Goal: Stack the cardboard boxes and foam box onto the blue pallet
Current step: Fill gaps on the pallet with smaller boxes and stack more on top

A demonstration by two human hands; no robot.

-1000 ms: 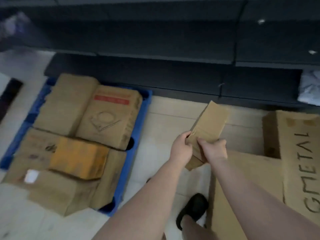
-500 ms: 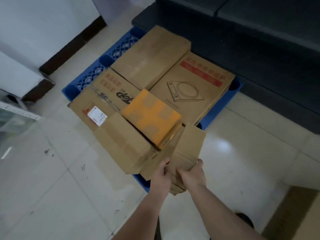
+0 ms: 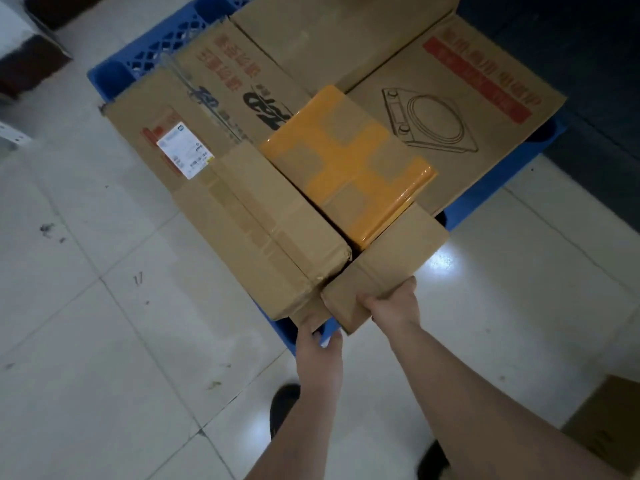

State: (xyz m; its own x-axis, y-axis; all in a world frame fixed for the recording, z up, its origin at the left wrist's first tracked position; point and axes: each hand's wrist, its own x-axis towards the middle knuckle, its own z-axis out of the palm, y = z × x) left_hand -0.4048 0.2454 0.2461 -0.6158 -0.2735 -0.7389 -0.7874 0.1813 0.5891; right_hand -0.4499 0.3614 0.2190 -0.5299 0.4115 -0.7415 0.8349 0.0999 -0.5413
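Brown cardboard on a blue pallet, with one orange-taped box on top.

The pallet [image 3: 149,53] is bright blue with a lattice-pattern deck. The taped box [image 3: 346,161] is plain brown crossed by glossy orange bands. The printed box [image 3: 460,109] carries a red banner and a black line drawing of a round appliance. The labelled box [image 3: 207,109] shows red lettering, a black logo and a white sticker. The small box [image 3: 384,271] is unmarked brown. The floor [image 3: 104,341] is pale grey tile.

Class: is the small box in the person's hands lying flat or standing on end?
Flat: small box lies lengthwise, gripped by right hand.
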